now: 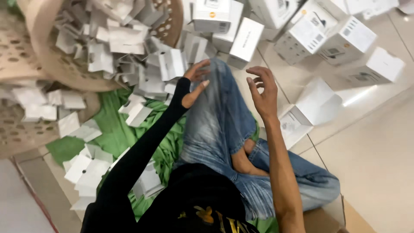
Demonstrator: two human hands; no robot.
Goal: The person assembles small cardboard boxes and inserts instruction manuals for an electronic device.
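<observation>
I sit cross-legged on the floor in blue jeans. My left hand [195, 84], in a black sleeve that covers the palm, hovers over my knee with fingers spread and holds nothing. My right hand [262, 88] is raised beside it, fingers curled apart, also empty. Just beyond my left hand lies a heap of small folded white cardboard inserts [129, 56] spilling from a tipped beige perforated basket [39, 56]. An open white box [310, 112] lies on the floor to the right of my right hand.
Several closed white product boxes [302, 34] are scattered across the tiled floor at the top and right. A green cloth [114, 129] lies under me with more white inserts [86, 168] on it. A second beige perforated basket [21, 133] sits at the left.
</observation>
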